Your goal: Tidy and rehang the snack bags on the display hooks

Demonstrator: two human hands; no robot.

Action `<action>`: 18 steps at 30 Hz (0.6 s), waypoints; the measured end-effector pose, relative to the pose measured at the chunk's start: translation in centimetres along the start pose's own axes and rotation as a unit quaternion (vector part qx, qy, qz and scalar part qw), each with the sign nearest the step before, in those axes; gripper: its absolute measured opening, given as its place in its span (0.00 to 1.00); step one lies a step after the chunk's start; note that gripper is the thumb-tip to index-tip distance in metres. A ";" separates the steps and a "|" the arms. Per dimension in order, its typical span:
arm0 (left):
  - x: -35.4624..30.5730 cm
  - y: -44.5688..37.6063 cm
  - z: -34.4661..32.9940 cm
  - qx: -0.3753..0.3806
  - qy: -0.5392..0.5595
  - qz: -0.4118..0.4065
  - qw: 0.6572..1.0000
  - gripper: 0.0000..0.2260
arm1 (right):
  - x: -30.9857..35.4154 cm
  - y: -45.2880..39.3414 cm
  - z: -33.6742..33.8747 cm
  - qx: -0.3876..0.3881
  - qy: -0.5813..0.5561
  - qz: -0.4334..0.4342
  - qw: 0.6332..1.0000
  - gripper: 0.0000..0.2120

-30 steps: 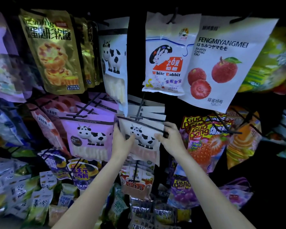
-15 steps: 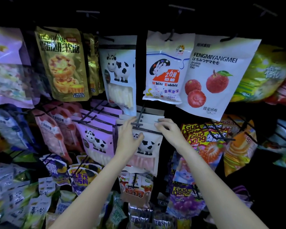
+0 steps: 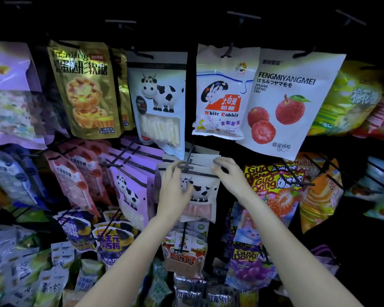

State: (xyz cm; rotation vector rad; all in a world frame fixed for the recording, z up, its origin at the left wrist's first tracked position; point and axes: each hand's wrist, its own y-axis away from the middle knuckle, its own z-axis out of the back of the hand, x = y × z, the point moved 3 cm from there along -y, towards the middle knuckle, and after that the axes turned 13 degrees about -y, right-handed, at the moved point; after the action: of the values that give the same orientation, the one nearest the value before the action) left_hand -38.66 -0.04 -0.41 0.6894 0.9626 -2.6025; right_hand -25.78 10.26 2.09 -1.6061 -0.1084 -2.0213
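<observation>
A white cow-print snack bag (image 3: 203, 191) hangs at the front of a stack on a black display hook (image 3: 188, 163) in the middle row. My left hand (image 3: 175, 191) grips the bag's left side, thumb on its front near the hook's crossbar. My right hand (image 3: 228, 173) pinches the bag's top right edge. More white bags sit behind it on the same hook.
Purple cow bags (image 3: 129, 189) hang just to the left, a larger cow bag (image 3: 160, 107) and a White Rabbit bag (image 3: 220, 96) above, a red-fruit bag (image 3: 284, 103) upper right, Guo Dong bags (image 3: 273, 185) to the right. Hooks jut outward everywhere; loose packets (image 3: 31, 269) lie at the lower left.
Both hands have slid up the cow bag toward the hook's tip, the right hand from the bag's right side to its top edge. My view has tilted upward.
</observation>
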 end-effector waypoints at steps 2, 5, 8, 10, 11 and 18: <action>-0.1 1.6 0.4 -0.028 0.040 0.012 0.999 0.12 | 0.3 1.4 0.7 -0.024 0.011 0.031 0.999 0.16; -0.6 4.1 -0.1 -0.005 0.071 -0.018 0.997 0.10 | 0.2 4.9 1.8 -0.048 0.025 0.059 0.997 0.12; -1.4 5.3 -1.4 0.040 0.075 -0.070 0.994 0.10 | -1.0 8.6 3.1 -0.066 0.042 0.056 0.995 0.10; -2.7 5.4 -2.3 0.069 0.069 -0.110 0.989 0.11 | -2.3 10.5 4.5 -0.080 0.044 0.034 0.995 0.09; -3.5 5.3 -2.7 0.085 0.064 -0.128 0.986 0.12 | -3.0 11.2 5.3 -0.088 0.052 0.019 0.995 0.09; -9.2 2.9 -4.6 0.110 0.036 -0.168 0.979 0.19 | -4.5 10.2 12.5 -0.198 0.185 0.004 0.963 0.21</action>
State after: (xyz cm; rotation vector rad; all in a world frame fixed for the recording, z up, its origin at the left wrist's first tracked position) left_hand -28.15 1.80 -0.18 0.7322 0.8853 -3.0348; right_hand -9.52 8.11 -1.23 -1.4058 0.4676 -2.4076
